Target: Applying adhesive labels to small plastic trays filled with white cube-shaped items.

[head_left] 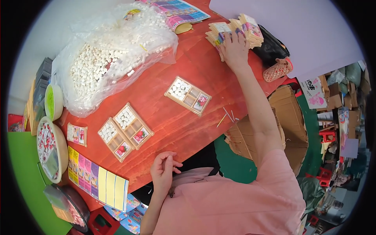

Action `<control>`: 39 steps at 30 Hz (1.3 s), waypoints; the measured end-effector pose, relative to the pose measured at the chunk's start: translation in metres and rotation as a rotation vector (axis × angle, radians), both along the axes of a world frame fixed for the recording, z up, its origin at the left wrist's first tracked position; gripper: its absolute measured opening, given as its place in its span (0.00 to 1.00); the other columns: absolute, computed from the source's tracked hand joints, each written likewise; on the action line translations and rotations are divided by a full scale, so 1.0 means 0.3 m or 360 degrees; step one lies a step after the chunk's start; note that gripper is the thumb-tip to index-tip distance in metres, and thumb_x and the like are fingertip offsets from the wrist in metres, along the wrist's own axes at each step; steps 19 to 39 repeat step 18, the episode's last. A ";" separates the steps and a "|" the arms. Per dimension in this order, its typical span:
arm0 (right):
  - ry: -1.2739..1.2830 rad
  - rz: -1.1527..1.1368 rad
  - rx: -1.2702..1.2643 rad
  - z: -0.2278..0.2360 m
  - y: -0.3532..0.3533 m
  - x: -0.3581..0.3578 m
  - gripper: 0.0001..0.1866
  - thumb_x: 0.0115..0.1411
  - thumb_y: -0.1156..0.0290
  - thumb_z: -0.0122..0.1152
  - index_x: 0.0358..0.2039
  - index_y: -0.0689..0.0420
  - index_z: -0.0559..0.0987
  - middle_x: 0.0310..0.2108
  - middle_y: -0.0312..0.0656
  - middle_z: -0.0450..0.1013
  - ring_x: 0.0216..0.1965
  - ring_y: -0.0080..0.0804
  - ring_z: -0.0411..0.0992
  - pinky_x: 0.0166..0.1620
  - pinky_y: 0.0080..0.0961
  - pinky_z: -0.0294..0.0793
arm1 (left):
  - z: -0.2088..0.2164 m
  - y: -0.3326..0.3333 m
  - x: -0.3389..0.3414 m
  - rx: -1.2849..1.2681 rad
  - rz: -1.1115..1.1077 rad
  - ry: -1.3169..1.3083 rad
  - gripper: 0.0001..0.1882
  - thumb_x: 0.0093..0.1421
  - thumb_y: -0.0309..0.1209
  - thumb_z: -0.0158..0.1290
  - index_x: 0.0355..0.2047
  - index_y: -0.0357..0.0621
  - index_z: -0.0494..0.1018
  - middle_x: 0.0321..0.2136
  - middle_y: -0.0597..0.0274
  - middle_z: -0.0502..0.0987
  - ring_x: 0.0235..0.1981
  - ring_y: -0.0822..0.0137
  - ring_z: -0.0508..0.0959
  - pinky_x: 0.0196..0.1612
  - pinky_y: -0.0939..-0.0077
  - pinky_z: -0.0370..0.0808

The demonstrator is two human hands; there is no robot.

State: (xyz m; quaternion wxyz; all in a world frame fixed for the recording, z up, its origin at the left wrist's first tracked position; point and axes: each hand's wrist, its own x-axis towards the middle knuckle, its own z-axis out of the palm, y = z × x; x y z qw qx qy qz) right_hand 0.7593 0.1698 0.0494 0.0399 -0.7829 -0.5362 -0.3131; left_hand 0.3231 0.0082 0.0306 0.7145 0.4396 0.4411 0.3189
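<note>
My right hand (235,49) reaches to the far right, its spread fingers lying over stacked small wooden trays (253,37); its thumb is partly hidden. My left hand (162,170) hovers near the table's front edge, empty, with loosely bent fingers apart. Ahead of it, two wooden trays lie side by side: a left one (113,139) and a right one (133,125). Another tray (188,95) lies alone near mid-table. Each of these three has white cubes in one compartment and a strawberry picture at the opposite end.
A clear plastic bag of white cubes (94,64) fills the far left. Along the left stand a green-lined bowl (50,102), a cream basin (60,156) and a dark basin (80,203). Printed sheets (111,188), thin sticks (226,115) and a black pouch (272,49) lie on the red table.
</note>
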 end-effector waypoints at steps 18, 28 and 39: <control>0.1204 0.0761 -0.0172 -0.128 -0.318 -0.485 0.37 0.53 0.44 0.68 0.59 0.49 0.73 0.62 0.51 0.63 0.64 0.51 0.60 0.63 0.50 0.54 | -0.010 0.005 -0.021 -0.0121 0.0022 -0.0080 0.10 0.70 0.28 0.47 0.47 0.36 0.71 0.43 0.55 0.78 0.33 0.70 0.80 0.30 0.81 0.78; 0.1204 0.0761 -0.0172 -0.128 -0.318 -0.485 0.37 0.53 0.44 0.68 0.59 0.49 0.73 0.62 0.51 0.63 0.64 0.51 0.60 0.63 0.50 0.54 | -0.010 0.005 -0.021 -0.0121 0.0022 -0.0080 0.10 0.70 0.28 0.47 0.47 0.36 0.71 0.43 0.55 0.78 0.33 0.70 0.80 0.30 0.81 0.78; 0.1204 0.0761 -0.0172 -0.128 -0.318 -0.485 0.37 0.53 0.44 0.68 0.59 0.49 0.73 0.62 0.51 0.63 0.64 0.51 0.60 0.63 0.50 0.54 | -0.010 0.005 -0.021 -0.0121 0.0022 -0.0080 0.10 0.70 0.28 0.47 0.47 0.36 0.71 0.43 0.55 0.78 0.33 0.70 0.80 0.30 0.81 0.78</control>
